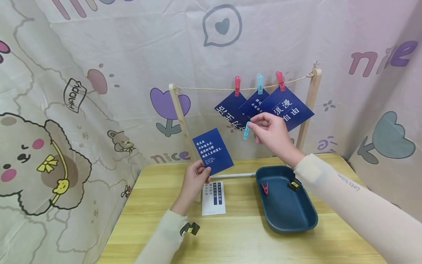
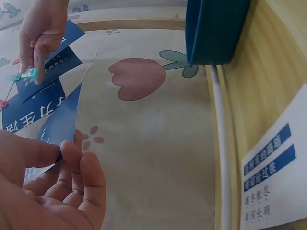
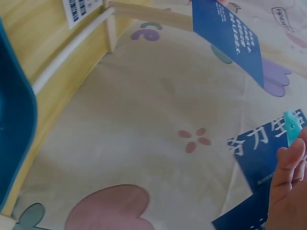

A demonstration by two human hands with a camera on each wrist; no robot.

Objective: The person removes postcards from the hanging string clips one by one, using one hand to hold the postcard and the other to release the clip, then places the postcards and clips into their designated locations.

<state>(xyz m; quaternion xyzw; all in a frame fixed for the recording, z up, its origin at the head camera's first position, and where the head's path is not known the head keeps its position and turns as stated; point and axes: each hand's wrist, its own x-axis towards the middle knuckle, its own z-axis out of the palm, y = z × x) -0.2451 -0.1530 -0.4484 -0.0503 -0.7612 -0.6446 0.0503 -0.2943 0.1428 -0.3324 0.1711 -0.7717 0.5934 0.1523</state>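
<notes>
A dark blue card (image 1: 212, 151) with white writing is pinched at its lower edge by my left hand (image 1: 194, 178), in front of the stand's left post. My right hand (image 1: 271, 130) pinches a light blue clothespin (image 1: 246, 131) between thumb and fingertips, just before the hanging cards. On the string (image 1: 207, 89), red clothespins (image 1: 237, 86) and a light blue one hold up three blue cards (image 1: 290, 106) that partly overlap. In the right wrist view, the clothespin (image 3: 291, 127) shows at the fingertips, and the left hand's card (image 3: 232, 40) is higher up.
A white card (image 1: 213, 198) with blue print lies on the wooden table (image 1: 230, 238). To its right stands a dark teal tray (image 1: 287, 223) with a red clothespin (image 1: 265, 188) in it. Wooden posts (image 1: 311, 99) carry the string, and a white rod (image 1: 234, 175) runs low behind.
</notes>
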